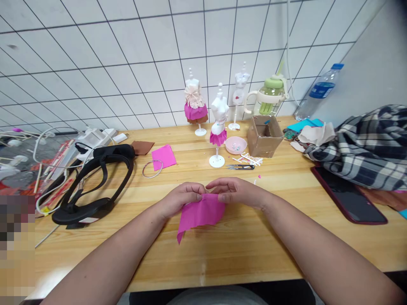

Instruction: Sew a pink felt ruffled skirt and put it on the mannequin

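Both hands grip the top edge of a piece of magenta fabric (pixel 203 212), which hangs down over the table with one corner trailing at the lower left. My left hand (pixel 185 197) pinches that edge between thumb and fingers. On the other side my right hand (pixel 232 191) pinches the same edge a short way off, its thumb on the near face. Just beyond the hands stands a small white mannequin (pixel 219 111) with a magenta ruffled skirt (pixel 218 137). Thread snips (pixel 241 167) lie on the table behind my right hand.
At the back are a dressed mannequin (pixel 194 101), a bare one (pixel 241 91), a pink dish (pixel 235 145), a cardboard box (pixel 265 137) and a green-lidded jug (pixel 270 95). Left lie a magenta square (pixel 165 156), a hoop (pixel 152 169) and a black headset (pixel 95 186); right, a phone (pixel 349 197).
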`<state>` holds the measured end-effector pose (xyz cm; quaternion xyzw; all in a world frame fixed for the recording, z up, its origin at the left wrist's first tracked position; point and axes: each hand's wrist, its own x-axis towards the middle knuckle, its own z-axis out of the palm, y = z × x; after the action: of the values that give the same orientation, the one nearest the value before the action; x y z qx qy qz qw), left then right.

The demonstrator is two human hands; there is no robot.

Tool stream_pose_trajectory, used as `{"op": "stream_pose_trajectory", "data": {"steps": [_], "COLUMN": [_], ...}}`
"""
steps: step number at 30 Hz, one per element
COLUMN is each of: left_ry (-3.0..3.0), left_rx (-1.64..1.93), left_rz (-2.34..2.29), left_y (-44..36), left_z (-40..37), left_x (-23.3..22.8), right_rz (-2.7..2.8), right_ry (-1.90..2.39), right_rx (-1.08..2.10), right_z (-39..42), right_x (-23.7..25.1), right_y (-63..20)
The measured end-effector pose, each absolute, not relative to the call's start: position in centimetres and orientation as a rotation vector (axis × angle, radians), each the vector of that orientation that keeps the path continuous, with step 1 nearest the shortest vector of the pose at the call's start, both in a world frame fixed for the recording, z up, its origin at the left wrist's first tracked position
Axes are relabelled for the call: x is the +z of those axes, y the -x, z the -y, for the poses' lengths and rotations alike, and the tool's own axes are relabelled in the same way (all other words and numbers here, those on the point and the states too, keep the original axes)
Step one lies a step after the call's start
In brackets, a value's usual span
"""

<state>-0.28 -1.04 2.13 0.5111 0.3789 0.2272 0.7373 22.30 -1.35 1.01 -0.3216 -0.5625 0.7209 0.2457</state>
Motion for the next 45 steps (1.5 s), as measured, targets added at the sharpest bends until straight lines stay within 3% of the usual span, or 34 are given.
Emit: {"op": "stream_pose_trajectory", "data": {"steps": [11,29,45], "left_ry": [-1.628,-2.015,-2.432], "left_rx": [0.303,0.287,0.320], "left_rz": [-0.899,-1.201,-1.120], "left_y": [1.9,1.8,2.5], "left_z": [-1.1,-0.6,-2.3], "left_x": [2.2,1.5,0.2], "right_rz": [1.935,2.140,2.281], "right_ry": [1.288,1.443,1.513], "right_rx": [1.367,1.211,0.908], "right_z": [0.2,-0.4,-0.2], "right_x": [-0.4,0.0,-0.5], "right_y": [-23.2,-24.8,-24.1]}}
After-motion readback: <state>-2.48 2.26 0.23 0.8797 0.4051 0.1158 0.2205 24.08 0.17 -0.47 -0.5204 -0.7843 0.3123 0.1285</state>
